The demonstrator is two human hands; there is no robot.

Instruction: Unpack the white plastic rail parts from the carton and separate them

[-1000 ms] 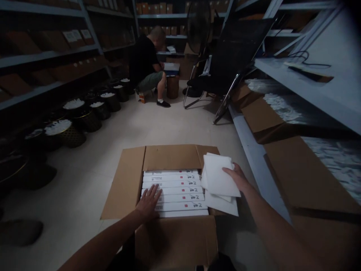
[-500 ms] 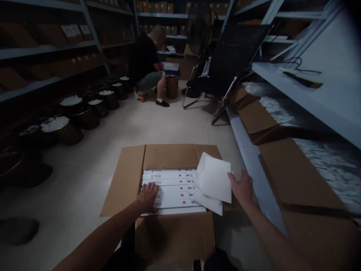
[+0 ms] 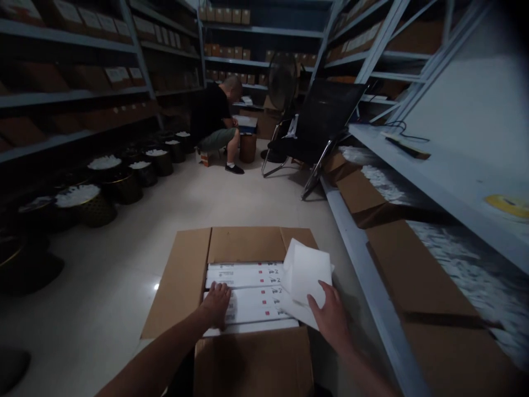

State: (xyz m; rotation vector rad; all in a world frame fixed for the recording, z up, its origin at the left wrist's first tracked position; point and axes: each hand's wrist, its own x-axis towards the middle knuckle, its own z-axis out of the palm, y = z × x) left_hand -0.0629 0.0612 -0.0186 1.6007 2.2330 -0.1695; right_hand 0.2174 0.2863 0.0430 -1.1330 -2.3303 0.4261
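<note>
Fingers of the left hand [image 3: 215, 304] in the head view lie close together, bent over the slim white boxes [image 3: 248, 296] packed in the open carton [image 3: 178, 284], perhaps to steady the row; whether they pinch one, I cannot tell. Over the carton's right side, the right hand [image 3: 332, 318] has its thumb and forefinger apart against loose white sheets [image 3: 308, 273], seemingly to control their free edges, though any grip underneath is hidden.

Bare hands [image 3: 217, 304] and bare forearms [image 3: 165, 350] — dark clothing [image 3: 182, 377] below, mostly hidden.
</note>
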